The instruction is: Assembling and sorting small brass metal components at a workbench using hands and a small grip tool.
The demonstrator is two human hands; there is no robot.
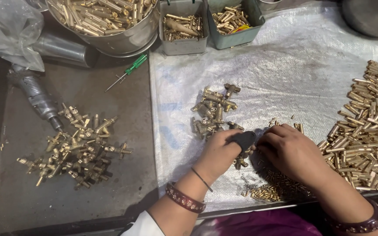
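At centre frame I see my left hand (222, 153) grasping a brass fitting (241, 162); my right hand (292, 153), fingers curled, touches it beside the small brass pins (270, 190).

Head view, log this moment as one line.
left hand: holds brass valve fitting, black thumb guard | right hand: at fitting | white sheet
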